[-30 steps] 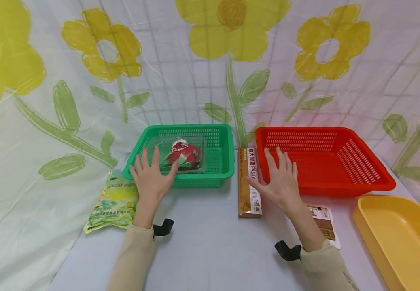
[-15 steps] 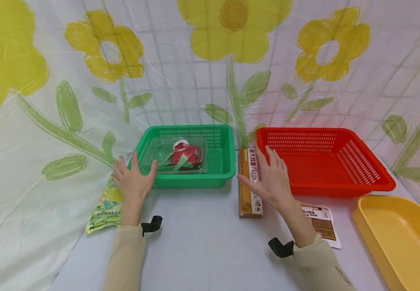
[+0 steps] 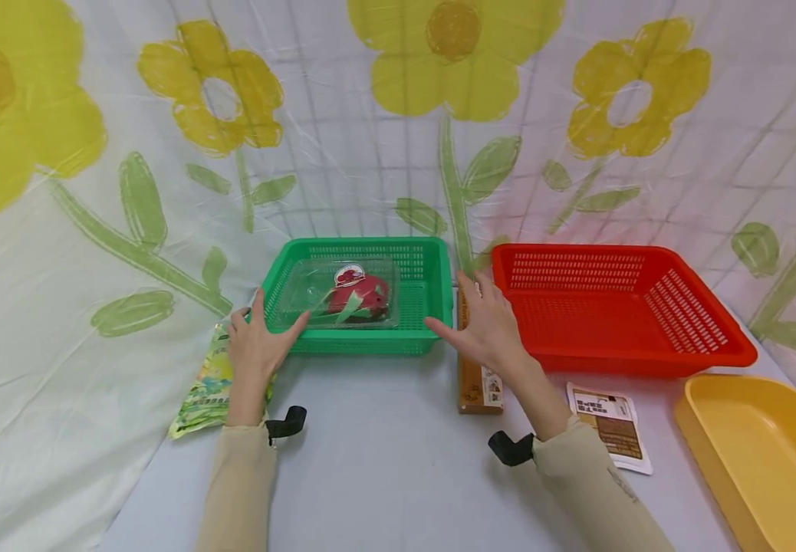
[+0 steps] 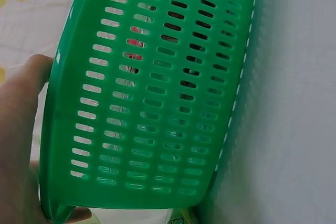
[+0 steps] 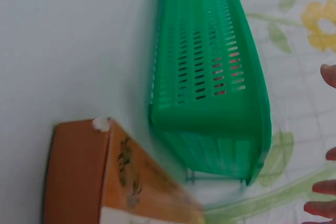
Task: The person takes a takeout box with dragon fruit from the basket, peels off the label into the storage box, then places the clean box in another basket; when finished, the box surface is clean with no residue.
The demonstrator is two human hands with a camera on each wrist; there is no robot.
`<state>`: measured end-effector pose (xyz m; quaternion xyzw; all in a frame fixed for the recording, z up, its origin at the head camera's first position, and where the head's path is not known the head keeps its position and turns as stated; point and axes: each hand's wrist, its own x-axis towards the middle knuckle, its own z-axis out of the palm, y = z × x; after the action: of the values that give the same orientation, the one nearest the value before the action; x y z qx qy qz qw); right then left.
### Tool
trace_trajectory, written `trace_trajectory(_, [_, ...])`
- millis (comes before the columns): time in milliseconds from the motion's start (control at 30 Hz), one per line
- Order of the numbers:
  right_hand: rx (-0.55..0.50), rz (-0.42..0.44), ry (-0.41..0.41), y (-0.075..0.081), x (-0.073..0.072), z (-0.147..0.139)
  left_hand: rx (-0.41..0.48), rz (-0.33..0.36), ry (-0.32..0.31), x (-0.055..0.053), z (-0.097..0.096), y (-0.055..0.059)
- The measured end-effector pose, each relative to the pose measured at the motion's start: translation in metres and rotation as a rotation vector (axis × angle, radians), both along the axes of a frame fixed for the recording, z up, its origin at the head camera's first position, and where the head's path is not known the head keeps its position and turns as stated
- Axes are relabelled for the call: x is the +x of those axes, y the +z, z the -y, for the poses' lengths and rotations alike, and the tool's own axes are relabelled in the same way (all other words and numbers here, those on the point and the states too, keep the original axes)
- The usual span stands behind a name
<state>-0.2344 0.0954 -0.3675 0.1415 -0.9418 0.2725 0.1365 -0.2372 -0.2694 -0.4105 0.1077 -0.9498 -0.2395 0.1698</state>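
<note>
In the head view, a green basket (image 3: 370,343) stands at centre left, holding a clear plastic box with a dragon fruit (image 3: 363,295) under its lid. My left hand (image 3: 254,353) grips the basket's front left corner, thumb at the front rim. The left wrist view has that hand (image 4: 18,129) at the basket's rim (image 4: 50,129), fingertips around its corner. Fingers spread, my right hand (image 3: 488,326) hovers over the upright-lying pasta box (image 3: 478,391), its thumb close to the basket's front right corner. Its fingertips show apart from the basket (image 5: 205,114) in the right wrist view.
A red basket (image 3: 619,364) sits to the right of the pasta box. In front of it lies a white and brown packet (image 3: 612,429). A yellow tray (image 3: 715,460) stands at far right, and a green-yellow bag (image 3: 201,395) lies beside my left wrist. A flowered cloth hangs behind.
My left hand has come down and left to the green basket's corner and taken hold. My right hand has moved left from the red basket towards the green basket, over the pasta box.
</note>
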Motion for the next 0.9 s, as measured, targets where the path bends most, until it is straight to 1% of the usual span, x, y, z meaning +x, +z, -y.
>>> trace_trajectory(167, [-0.012, 0.036, 0.028, 0.008, -0.011, 0.014, 0.014, 0.034, -0.006, 0.000, 0.001, 0.003])
trace_trajectory(300, [-0.044, 0.101, 0.050, 0.016, -0.020, 0.026, 0.063, 0.049, -0.041, 0.000, 0.005, 0.004])
trace_trajectory(500, [-0.114, 0.231, 0.105, 0.022, -0.037, 0.044, 0.148, 0.075, -0.116, 0.001, 0.013, 0.005])
trace_trajectory(667, [-0.202, 0.355, 0.146, 0.023, -0.054, 0.057, 0.187, 0.095, -0.152, 0.001, 0.018, 0.006])
trace_trajectory(800, [-0.282, 0.478, 0.145, 0.023, -0.068, 0.066, 0.220, 0.107, -0.170, 0.002, 0.020, 0.006])
trace_trajectory(900, [-0.326, 0.556, 0.129, 0.024, -0.077, 0.073, 0.240, 0.118, -0.170, 0.000, 0.021, 0.005])
